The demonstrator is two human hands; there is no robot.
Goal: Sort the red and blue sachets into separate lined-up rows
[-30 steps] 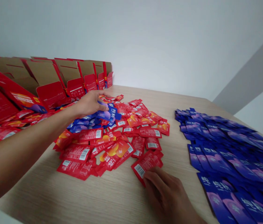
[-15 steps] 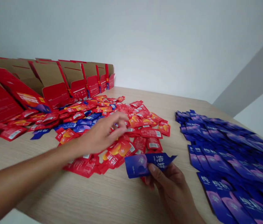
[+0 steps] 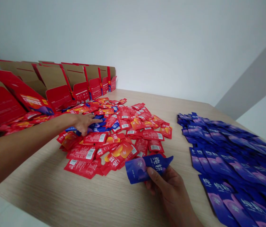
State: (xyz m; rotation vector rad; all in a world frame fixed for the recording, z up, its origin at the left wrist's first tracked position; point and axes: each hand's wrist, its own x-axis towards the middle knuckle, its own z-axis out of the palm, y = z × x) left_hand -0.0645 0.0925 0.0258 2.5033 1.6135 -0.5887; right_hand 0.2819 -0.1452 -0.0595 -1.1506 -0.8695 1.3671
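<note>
Across the worktop (image 3: 81,195), a big blue spread (image 3: 229,151) lies at R, well apart from the mixed red heap (image 3: 128,132) at centre, w/ open cartons (image 3: 52,85) behind. L hand (image 3: 84,122) rests flat, fingers out, on buried blue packs (image 3: 99,127) in that heap; R hand (image 3: 170,189) pinches one blue sachet (image 3: 142,165) just over the near worktop. Step looks like pulling blues from reds; next needs L fingers closing on a blue edge w/o dragging reds.

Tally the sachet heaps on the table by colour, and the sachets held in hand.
Red heap, a few blue sachets mixed in: 1
Blue heap: 1
Blue sachet held in the right hand: 1
Total: 2 heaps, 1 held sachet.
</note>
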